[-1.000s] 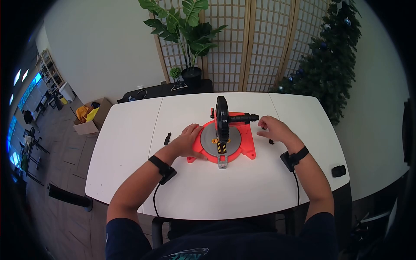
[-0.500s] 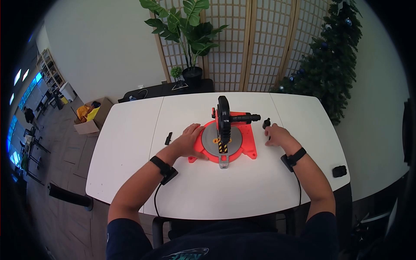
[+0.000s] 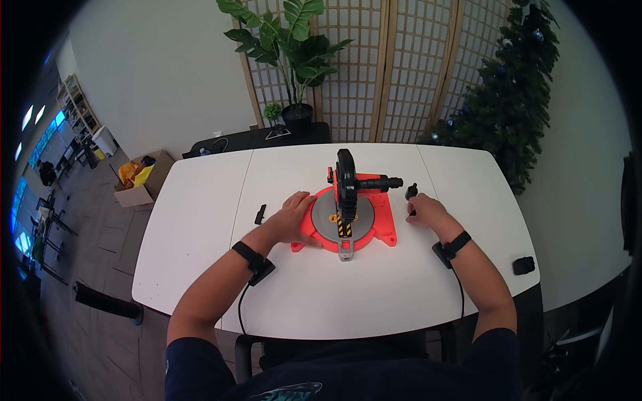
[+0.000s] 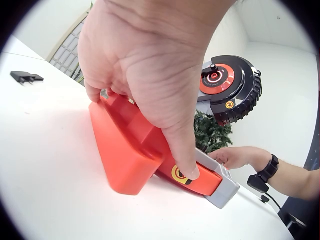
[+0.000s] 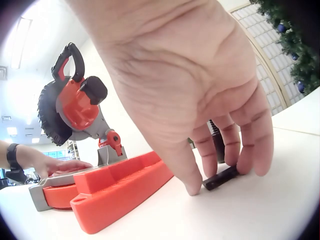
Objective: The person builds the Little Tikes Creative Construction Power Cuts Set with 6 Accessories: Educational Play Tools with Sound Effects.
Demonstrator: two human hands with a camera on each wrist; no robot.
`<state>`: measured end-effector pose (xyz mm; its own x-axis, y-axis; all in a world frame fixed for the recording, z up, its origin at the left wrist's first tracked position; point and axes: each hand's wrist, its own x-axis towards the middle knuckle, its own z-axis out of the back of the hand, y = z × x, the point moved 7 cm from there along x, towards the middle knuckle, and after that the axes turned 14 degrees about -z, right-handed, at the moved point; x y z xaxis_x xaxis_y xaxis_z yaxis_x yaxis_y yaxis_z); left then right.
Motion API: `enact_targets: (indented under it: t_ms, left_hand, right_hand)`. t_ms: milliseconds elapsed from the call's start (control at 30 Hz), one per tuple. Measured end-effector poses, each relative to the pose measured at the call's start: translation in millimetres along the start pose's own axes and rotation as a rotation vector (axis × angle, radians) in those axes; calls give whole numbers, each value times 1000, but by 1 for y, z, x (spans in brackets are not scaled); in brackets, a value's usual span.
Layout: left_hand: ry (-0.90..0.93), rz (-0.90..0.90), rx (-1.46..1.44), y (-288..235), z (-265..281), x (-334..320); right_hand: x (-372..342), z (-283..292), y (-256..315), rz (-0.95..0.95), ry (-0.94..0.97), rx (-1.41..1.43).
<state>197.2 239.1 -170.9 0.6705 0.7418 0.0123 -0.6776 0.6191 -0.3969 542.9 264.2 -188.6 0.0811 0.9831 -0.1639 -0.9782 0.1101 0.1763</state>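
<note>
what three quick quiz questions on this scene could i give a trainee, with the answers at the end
1. True or false: the left hand is touching the orange base of the saw.

2. Multiple choice: what is at the fingertips of the right hand?
a) the potted plant
b) a small black bar
c) the cardboard box

3. Fill in the blank: the round disc on the base is ____ in colour.

Key: 1 true; 2 b; 3 gray
</note>
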Motion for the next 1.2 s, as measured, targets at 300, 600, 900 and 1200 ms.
enact_targets:
  t_ms: [300,600,900,1200]
  left_hand:
    - [5,-1,0,-1,0,0]
    - [12,19,3,-2,1,-1]
    - [-10,-4,0,-1,0,1]
    - [-1,-11,-28,-5,3,1]
  right_hand:
    - [3,-5,-1,8,-19,17]
    - [-1,6,2,1,-125,115]
    - [-6,21,23,212,-46,579]
    - [-11,9,45,92,306,944]
